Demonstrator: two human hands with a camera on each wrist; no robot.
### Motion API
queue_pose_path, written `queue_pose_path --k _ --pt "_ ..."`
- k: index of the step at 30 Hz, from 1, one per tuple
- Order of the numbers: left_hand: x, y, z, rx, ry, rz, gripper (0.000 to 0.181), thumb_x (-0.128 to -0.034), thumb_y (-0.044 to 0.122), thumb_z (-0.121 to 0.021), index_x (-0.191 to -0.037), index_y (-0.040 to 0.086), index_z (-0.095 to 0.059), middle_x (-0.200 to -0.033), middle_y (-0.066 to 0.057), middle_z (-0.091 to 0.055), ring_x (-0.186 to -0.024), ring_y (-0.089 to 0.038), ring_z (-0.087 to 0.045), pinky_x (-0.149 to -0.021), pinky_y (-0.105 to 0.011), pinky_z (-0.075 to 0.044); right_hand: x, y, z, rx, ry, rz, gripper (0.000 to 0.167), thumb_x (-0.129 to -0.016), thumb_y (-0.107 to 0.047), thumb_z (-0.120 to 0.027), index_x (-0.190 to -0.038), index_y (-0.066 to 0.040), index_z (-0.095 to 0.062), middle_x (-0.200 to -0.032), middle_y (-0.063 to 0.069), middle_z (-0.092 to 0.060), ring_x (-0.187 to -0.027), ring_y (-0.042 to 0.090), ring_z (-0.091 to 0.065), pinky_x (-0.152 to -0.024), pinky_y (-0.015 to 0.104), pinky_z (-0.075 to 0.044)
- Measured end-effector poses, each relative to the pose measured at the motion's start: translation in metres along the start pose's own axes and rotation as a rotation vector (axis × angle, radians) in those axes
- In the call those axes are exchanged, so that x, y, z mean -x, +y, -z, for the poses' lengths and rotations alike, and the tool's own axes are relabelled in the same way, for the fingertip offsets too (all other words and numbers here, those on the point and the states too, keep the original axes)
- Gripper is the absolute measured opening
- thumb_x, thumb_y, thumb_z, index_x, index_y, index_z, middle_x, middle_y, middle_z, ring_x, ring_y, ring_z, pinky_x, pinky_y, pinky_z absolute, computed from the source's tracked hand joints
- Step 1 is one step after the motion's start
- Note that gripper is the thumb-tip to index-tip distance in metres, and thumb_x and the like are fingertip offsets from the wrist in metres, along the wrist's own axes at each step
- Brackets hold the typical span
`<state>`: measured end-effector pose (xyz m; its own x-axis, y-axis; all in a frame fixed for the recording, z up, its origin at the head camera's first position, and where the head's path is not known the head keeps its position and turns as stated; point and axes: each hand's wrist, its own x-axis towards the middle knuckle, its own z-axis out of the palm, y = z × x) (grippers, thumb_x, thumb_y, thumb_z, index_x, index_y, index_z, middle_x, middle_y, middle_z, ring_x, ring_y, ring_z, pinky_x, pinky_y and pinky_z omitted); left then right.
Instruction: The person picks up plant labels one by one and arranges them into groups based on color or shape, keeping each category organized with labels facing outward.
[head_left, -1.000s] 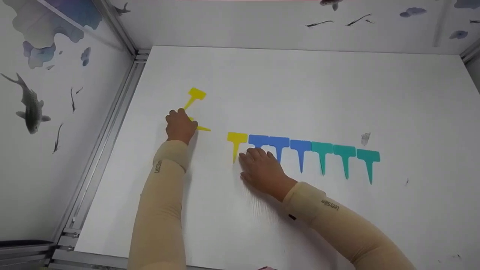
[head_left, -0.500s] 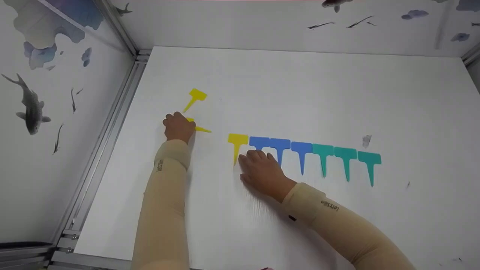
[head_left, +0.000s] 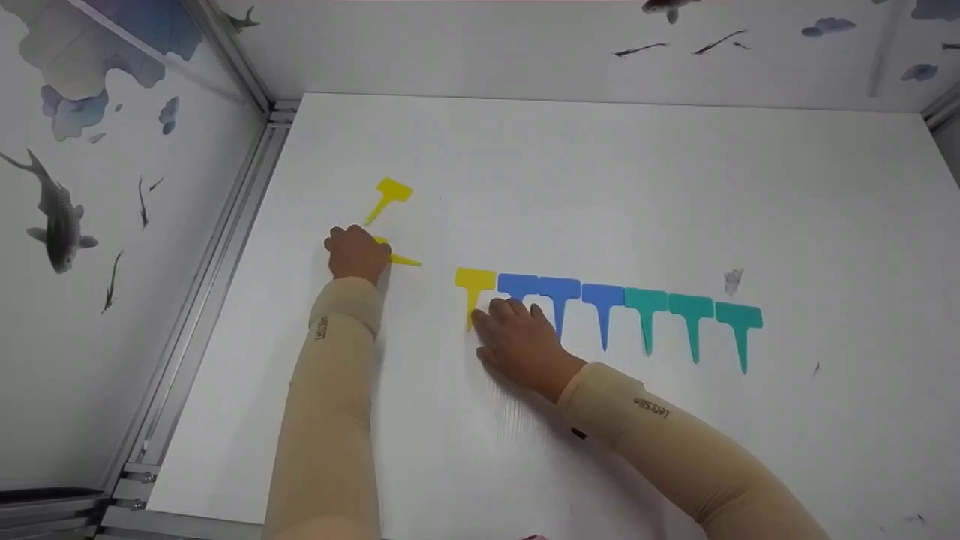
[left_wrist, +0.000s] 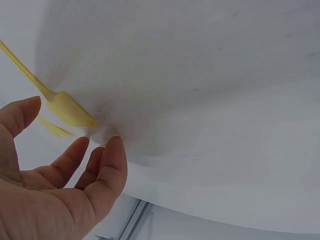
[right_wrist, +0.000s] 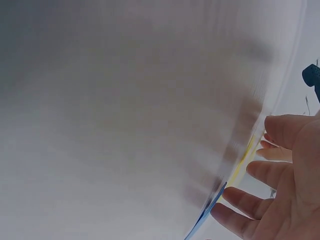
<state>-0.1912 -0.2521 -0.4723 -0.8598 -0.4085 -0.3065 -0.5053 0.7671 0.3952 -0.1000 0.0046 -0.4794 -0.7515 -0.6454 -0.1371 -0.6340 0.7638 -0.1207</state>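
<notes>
In the head view, my left hand (head_left: 358, 253) is over a yellow T-shaped plant label (head_left: 406, 260), hiding part of its head. The left wrist view has that label (left_wrist: 70, 110) flat between thumb and fingertips, which stand apart. Beyond this hand lies a second yellow plant label (head_left: 394, 190), tilted. My right hand (head_left: 525, 345) rests with relaxed, spread fingers below a row of labels. Its fingertips are beside the stem of the row's yellow label (head_left: 475, 279) and cover the stem of the leftmost blue label (head_left: 517, 283); contact is hard to tell.
Rightward the row continues with two more blue labels (head_left: 603, 294) and several green labels (head_left: 691, 306), heads side by side, stems toward me. The white table (head_left: 600, 187) meets a metal frame (head_left: 247, 187) and printed wall (head_left: 142, 300) at left, another wall behind.
My left hand has drawn back slightly from the far yellow label's stem, staying over the nearer one. The right hand has shifted a touch left. The labels look unmoved.
</notes>
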Motion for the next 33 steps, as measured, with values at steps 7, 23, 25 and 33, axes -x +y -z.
queue_pose_path --k 7,23,25,33 --pt "-0.0036 0.0015 -0.0046 0.0 0.001 0.011 0.037 -0.0909 0.023 -0.057 -0.114 -0.006 -0.055 -0.123 -0.023 -0.042 -0.117 -0.034 -0.039 -0.098 -0.041 -0.043 -0.0027 -0.0016 -0.0002 0.018 0.003 0.01 0.048 -0.094 -0.035 -0.058 -0.139 -0.019 -0.05 -0.129 0.012 -0.052 -0.12 0.031 -0.05 -0.097 0.054 -0.045" --pt "-0.0037 0.0025 -0.0061 -0.023 0.017 0.001 0.048 -0.0893 0.026 -0.058 -0.121 -0.009 -0.051 -0.125 -0.028 -0.042 -0.12 -0.039 -0.04 -0.096 -0.043 -0.046 -0.0028 -0.0037 -0.0022 0.036 0.007 0.031 0.051 -0.095 -0.037 -0.056 -0.142 -0.019 -0.048 -0.135 0.015 -0.048 -0.124 0.033 -0.047 -0.099 0.054 -0.044" --pt "-0.0031 0.0033 -0.0065 -0.02 0.018 0.005 0.05 -0.0886 0.027 -0.059 -0.122 -0.01 -0.05 -0.126 -0.028 -0.042 -0.12 -0.039 -0.039 -0.096 -0.043 -0.046 -0.0023 -0.0039 -0.0019 0.035 0.005 0.031 0.051 -0.095 -0.037 -0.056 -0.142 -0.019 -0.048 -0.136 0.015 -0.048 -0.124 0.033 -0.047 -0.099 0.055 -0.044" --pt "-0.0021 0.0065 -0.0075 -0.006 0.02 0.019 0.053 -0.0849 0.024 -0.062 -0.123 -0.01 -0.049 -0.125 -0.027 -0.042 -0.118 -0.038 -0.039 -0.094 -0.043 -0.048 -0.0006 -0.0036 -0.0006 0.067 0.016 0.04 0.05 -0.096 -0.037 -0.055 -0.142 -0.018 -0.048 -0.135 0.015 -0.049 -0.122 0.033 -0.048 -0.098 0.053 -0.045"
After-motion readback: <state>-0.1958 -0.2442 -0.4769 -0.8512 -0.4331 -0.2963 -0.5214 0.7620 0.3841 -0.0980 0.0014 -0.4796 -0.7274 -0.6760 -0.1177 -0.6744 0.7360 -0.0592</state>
